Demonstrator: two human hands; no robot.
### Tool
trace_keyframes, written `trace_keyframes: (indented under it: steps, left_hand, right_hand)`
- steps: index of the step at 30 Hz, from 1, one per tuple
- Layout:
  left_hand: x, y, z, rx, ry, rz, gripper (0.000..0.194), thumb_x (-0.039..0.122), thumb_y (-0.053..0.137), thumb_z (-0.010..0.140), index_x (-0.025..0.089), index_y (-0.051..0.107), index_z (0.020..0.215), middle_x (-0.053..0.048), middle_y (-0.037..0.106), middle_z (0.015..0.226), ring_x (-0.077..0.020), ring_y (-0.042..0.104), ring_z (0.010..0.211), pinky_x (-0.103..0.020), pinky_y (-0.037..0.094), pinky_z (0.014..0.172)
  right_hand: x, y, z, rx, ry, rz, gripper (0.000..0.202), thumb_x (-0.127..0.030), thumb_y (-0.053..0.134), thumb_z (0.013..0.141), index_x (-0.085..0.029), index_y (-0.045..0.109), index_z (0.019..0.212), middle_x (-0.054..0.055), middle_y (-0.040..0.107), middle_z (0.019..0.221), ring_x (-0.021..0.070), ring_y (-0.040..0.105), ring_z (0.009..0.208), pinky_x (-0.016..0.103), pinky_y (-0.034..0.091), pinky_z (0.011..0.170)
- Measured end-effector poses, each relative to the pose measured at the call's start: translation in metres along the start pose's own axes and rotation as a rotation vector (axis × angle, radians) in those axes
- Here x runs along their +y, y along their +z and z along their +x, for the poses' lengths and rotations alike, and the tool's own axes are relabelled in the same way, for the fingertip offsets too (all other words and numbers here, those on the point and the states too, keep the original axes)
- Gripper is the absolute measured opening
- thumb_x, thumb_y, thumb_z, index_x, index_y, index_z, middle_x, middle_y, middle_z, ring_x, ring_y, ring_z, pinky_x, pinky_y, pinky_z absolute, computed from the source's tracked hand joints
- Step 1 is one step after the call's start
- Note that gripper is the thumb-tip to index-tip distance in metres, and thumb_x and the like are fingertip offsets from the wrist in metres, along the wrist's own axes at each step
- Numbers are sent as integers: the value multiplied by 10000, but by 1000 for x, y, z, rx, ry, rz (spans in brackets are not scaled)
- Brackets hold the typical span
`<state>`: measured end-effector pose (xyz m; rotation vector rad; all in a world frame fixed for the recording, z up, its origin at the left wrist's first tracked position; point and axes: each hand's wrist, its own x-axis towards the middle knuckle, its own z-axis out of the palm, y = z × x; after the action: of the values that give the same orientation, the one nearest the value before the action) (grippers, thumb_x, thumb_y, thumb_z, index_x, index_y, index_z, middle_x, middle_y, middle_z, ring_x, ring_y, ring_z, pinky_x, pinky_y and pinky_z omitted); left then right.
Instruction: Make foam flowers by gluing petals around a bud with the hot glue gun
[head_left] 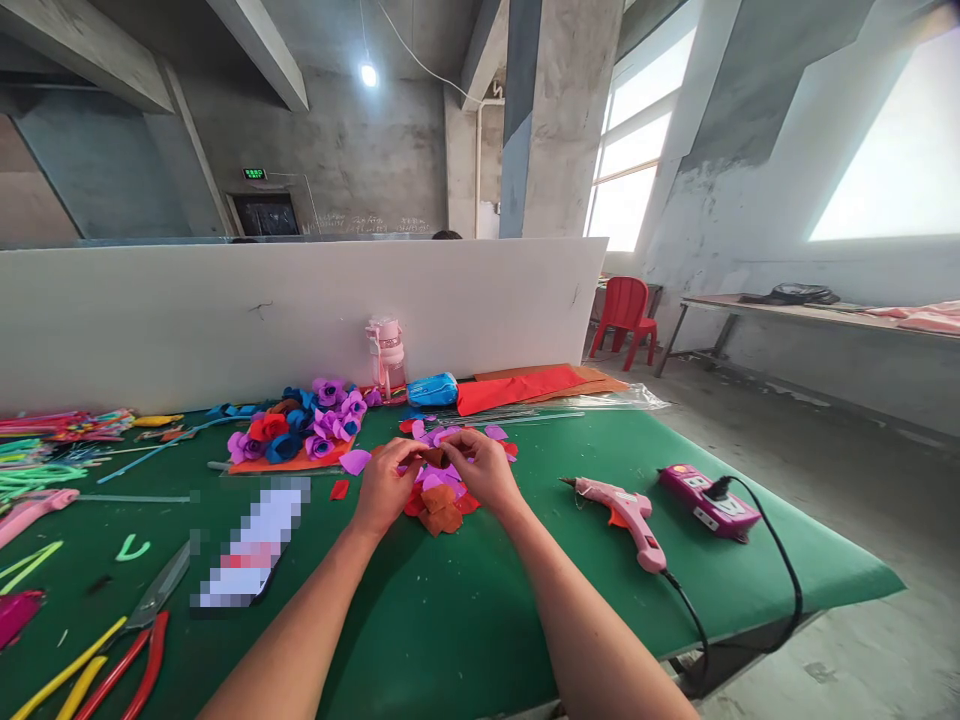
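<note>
Closest thing to the camera is a pair of bare forearms (311, 610), coming up from the bottom edge of the frame. They lead to a small brown piece (433, 457) just about dead centre, with the left hand (385, 487) and right hand (486, 470) both pinching it in their fingertips. My guess is the two-sided pinch is for control, since it looks thin and bendy. Can't make out its exact shape; the fingers hide too much.

Right below it are loose petals (440, 510), brown, purple and red, probably heaped there so they're within easy reach. The hands cover part of the pile. Just left of that, a bunch of flowers (330, 425) sits on an orange sheet, likely parked out of the working spot.

Right of centre there's a pink glue gun (619, 505) lying on its side, nozzle pointing left, and next to it a purple power strip (709, 500). The black cord (787, 570) loops over the table edge, so I'd watch for snags there.

Lower left is more crowded: a blurred-out phone (251, 550), then red- and yellow-handled tools (156, 640). Behind everything, a white panel (300, 300) blocks most of the view across the room.
</note>
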<state>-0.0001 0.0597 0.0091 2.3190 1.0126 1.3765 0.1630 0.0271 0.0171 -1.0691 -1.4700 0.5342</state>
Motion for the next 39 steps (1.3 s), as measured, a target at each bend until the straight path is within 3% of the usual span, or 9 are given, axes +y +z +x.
trace_keyframes:
  steps: [5,9,14,20,31,36,39]
  left_hand:
    - [3,-1,0,-47,29,-59,166,184,521,844,210,665,922,-43,689,896,-170,635,852,-281,503,768]
    - [4,-2,0,-63,24,-74,164,199,526,840,210,669,920,-45,690,885,-176,638,845,-294,514,768]
    - [4,-3,-1,-96,-2,-99,176,185,534,825,217,676,925,-46,686,902,-174,646,848,-294,531,758]
    - [5,-3,-1,-108,-14,-96,160,188,549,819,217,670,920,-43,681,890,-167,648,828,-294,535,761]
    - [1,-6,0,-131,-14,-97,192,214,548,825,207,679,965,-60,691,919,-181,654,858,-313,537,783]
    - [-7,-5,-1,-102,-56,-80,215,235,572,804,215,642,1007,-48,710,941,-179,673,830,-316,537,785]
    - [-10,-4,-1,-97,-62,-79,195,250,573,806,219,621,992,-36,713,899,-175,679,797,-309,539,765]
  right_hand:
    - [3,0,2,-64,113,195,182,-327,557,806,-185,607,703,28,673,665,161,642,635,267,502,614]
    - [4,-1,2,-107,90,266,167,-328,575,801,-191,613,714,20,668,667,154,635,637,267,503,630]
    - [4,-1,1,-116,57,222,104,-293,594,790,-210,656,805,10,675,696,156,631,629,282,508,636]
    - [0,-3,1,-109,20,102,153,-314,581,799,-204,648,718,24,678,697,164,632,632,290,506,638]
    - [15,-2,2,-168,123,171,242,-422,587,801,-199,573,708,18,665,689,164,643,669,287,509,655]
    - [12,-5,1,-210,110,267,143,-324,609,775,-191,577,817,11,667,747,156,653,702,294,520,695]
    - [12,-8,1,-192,94,180,163,-245,603,743,-180,616,893,17,678,774,158,654,710,293,521,693]
